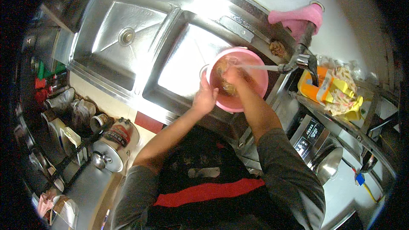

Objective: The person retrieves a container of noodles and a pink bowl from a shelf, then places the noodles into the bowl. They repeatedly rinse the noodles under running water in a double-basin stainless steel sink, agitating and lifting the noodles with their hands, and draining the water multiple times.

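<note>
A pink plastic basin [262, 80] stands in the right bowl of a stainless steel double sink [179, 67]. My left hand [206, 97] grips the basin's left rim, thumb along the edge. My right hand [232, 74] reaches inside the basin, into water with blurred, pale brownish pieces [229, 86] that I cannot identify. Its fingers are blurred, so whether they hold anything cannot be told. A stream of water [260, 67] runs from the faucet [289, 66] at the right into the basin, passing by my right hand.
A pink cloth [300, 17] hangs over the tap's pipe. A steel wool scrubber [278, 48] lies on the sink ledge. Orange and yellow plastic bottles [314, 84] stand at the right, above a metal pan [330, 163]. The other sink bowl [127, 22] is at the left. A lidded metal pot [110, 156] stands lower left.
</note>
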A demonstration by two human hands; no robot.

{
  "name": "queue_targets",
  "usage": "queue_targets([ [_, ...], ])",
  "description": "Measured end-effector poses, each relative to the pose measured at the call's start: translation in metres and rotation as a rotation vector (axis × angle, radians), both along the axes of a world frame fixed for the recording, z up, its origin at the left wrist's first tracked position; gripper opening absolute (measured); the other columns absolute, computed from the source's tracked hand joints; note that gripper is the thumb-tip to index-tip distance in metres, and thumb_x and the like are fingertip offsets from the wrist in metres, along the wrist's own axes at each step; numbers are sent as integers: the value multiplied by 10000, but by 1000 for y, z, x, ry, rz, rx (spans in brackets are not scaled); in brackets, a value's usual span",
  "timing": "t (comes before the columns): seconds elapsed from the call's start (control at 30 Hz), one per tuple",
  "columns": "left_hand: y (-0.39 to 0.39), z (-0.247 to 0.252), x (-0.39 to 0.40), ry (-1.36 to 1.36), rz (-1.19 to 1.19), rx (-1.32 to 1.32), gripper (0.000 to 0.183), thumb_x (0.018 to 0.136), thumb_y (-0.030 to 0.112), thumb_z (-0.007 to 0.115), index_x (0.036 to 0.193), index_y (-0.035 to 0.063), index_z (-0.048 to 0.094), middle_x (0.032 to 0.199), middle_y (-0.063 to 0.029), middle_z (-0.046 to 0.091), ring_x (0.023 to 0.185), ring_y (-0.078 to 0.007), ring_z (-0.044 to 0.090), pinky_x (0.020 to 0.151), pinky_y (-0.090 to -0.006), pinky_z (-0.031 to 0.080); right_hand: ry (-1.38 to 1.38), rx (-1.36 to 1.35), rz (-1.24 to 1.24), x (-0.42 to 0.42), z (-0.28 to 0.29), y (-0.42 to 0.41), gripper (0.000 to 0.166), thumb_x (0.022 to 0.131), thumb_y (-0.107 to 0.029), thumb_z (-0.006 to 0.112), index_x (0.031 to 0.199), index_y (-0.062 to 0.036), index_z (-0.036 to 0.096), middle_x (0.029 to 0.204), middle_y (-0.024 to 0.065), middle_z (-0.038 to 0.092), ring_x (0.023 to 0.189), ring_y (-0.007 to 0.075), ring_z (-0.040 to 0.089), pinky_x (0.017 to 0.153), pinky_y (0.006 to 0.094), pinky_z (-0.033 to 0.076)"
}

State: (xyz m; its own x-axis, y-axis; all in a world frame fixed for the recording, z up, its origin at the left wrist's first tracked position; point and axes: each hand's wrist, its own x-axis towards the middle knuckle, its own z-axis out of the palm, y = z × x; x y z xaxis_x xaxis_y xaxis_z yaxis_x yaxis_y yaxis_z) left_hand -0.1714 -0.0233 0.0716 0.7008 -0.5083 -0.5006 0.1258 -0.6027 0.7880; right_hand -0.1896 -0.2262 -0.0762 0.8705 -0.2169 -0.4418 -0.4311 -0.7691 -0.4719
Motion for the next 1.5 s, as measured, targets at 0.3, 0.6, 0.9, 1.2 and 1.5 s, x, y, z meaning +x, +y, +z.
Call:
queue_targets([
  [0.3,13,-5,-7,-80,61,106,730,883,101,498,1478,57,76,1292,-323,438,1021,-500,553,870,-532,452,183,-177,262,-13,141,74,408,891,-188,586,1269,-42,539,1237,197,584,1206,298,531,1036,390,416],
  [0.6,5,-29,-21,-178,120,-21,711,886,111,499,1474,84,100,1220,-326,486,918,-501,589,809,-541,477,1,84,142,-5,95,-24,627,844,-169,628,1406,-24,391,1266,196,574,1138,342,568,995,401,452],
  [0.9,-10,-24,-23,-32,177,40,474,973,155,330,1430,54,253,930,-235,641,718,-390,651,676,-531,525,-14,1142,-334,-32,31,30,527,922,-223,556,1392,-41,399,1314,182,530,1255,277,465,1105,366,324],
  [1.2,-4,-17,-26,-80,166,88,640,886,91,455,1470,31,199,1331,-318,459,1005,-457,618,830,-473,532,41,144,251,-11,53,-6,528,923,-222,554,1394,-44,398,1328,184,514,1265,282,454,1108,373,318],
  [1.5,-17,-41,-40,-251,139,122,697,840,125,545,1461,11,250,1346,-277,451,986,-456,628,738,-468,559,72,72,356,-30,80,-9,529,923,-222,553,1397,-46,397,1343,186,499,1275,287,442,1110,380,312],
])
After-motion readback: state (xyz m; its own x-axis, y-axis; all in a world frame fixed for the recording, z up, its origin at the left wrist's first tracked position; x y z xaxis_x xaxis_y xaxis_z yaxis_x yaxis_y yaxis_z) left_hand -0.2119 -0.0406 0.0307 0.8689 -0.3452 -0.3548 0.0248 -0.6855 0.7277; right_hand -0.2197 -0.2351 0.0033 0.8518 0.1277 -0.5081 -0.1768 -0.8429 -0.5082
